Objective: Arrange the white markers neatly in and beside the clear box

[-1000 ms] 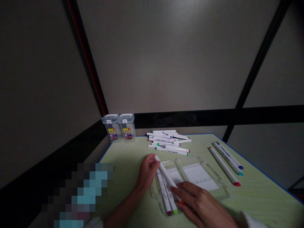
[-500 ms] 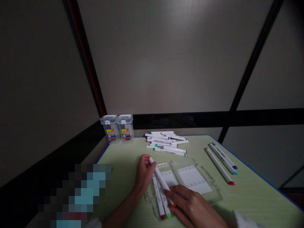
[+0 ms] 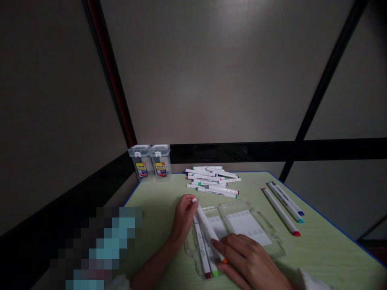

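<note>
Between both hands is a white marker [image 3: 208,225] with orange ends, slanting over the left half of an open clear plastic case [image 3: 222,217]. My left hand [image 3: 185,211] pinches its far end between thumb and fingers. Around the near orange end close the fingers of my right hand [image 3: 246,255]. Two more markers lie side by side in the case's left half: a dark red-ended marker [image 3: 201,247] and a green-ended marker [image 3: 213,269], partly covered by the held one. White paper [image 3: 249,227] shows in the right half.
A pile of white markers [image 3: 211,181] lies at the table's back. Two lidded clear boxes [image 3: 160,163] stand at the back left. Several markers, including a red-ended marker [image 3: 281,211], lie near the right edge of the pale green table [image 3: 157,217].
Both hands still hold the orange-ended marker over the case. Its far end has shifted slightly right. The whole view has moved very slightly.
</note>
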`<state>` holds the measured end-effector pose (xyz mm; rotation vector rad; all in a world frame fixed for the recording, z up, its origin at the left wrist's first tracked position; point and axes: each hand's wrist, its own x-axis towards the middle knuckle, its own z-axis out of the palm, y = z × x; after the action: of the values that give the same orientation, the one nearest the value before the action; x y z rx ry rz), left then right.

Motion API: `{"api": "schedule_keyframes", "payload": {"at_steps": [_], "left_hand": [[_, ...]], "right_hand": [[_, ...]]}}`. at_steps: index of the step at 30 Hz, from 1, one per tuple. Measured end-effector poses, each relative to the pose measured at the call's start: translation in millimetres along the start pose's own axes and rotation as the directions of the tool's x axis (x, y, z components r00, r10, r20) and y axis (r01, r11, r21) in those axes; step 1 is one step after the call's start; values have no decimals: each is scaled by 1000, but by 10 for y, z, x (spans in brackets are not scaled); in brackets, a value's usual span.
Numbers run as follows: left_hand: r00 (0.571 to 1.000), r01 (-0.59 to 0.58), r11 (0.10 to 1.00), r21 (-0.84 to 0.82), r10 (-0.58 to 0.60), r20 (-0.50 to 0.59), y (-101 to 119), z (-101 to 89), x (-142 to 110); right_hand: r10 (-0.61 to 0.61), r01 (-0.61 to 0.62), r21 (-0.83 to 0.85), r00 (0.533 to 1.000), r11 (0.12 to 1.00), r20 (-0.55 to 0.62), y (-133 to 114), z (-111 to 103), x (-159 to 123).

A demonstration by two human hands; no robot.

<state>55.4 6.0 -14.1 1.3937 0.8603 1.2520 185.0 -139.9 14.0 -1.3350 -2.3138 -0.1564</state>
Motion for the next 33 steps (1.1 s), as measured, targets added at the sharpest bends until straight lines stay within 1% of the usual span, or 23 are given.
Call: {"api": "schedule_keyframes", "payload": {"at_steps": [5,10,14,17,20,25,30,33], "left_hand": [[1000,24,999,-35,-23,9,17,-14,15],[1000,27,1000,4,-27,-9,2,-14,18],[1000,28,999,25,-28,-10,0,-19,25],[999,37,998,42,-37,-6,8,-14,28],[999,43,997,57,-42,-24,11,-1,29],[998,29,997,76,-25,-55,-18,7,29],[1000,13,994,109,-12,-13,-38,4,17],[1000,12,989,147,-10,-11,-24,12,0]], "right_hand": [[-15,14,-27,998,1000,-65,-14,-13,-1],[-69,66,-51,996,997,-57,3,-9,11],[-78,76,-38,995,996,-67,18,1,9],[-88,88,-14,995,996,-35,22,0,9],[-105,105,4,994,994,4,25,6,15],[-117,117,9,993,993,23,20,21,23],[-127,127,6,992,992,18,9,16,19],[-142,142,-10,990,990,24,13,26,14]]}}
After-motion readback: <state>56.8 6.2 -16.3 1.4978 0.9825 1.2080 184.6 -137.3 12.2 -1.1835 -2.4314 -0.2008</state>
